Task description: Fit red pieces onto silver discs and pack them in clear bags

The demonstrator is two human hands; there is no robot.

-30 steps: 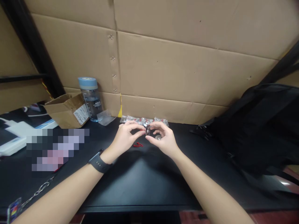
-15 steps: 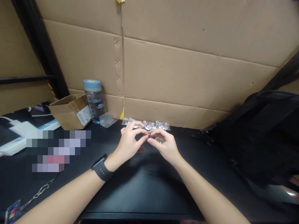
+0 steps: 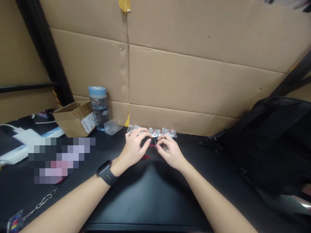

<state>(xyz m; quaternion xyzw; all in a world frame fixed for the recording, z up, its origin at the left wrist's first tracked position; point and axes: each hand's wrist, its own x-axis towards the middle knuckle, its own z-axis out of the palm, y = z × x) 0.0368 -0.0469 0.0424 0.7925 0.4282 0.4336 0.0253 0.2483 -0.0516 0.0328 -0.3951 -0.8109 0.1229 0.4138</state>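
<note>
Over the dark desk, my right hand (image 3: 171, 151) has its fingers curled in, with thumb and index at a thin round disc (image 3: 155, 145) turned edge-on to me. A small silver piece (image 3: 166, 149) shows among its fingers. My left hand (image 3: 136, 142), with a black watch on the wrist, is beside the disc. Its thumb and index curve closely toward each other; whatever is between them is too small to make out. Red cord (image 3: 145, 157) hangs below the left fingers, and a short red stretch runs to the disc. Behind the hands lie clear packets (image 3: 169, 132) with silver and red contents.
A cardboard box (image 3: 73, 121), a blue-lidded water bottle (image 3: 99, 110) and a clear plastic bag (image 3: 113, 127) stand at the back left. Further left are a white charger and power strip (image 3: 14, 153). A black backpack (image 3: 269, 145) fills the right side.
My two hands have moved slightly apart. The disc now sits nearer my right fingers, and my left fingertips have drawn back from it. The camera view has tilted a little.
</note>
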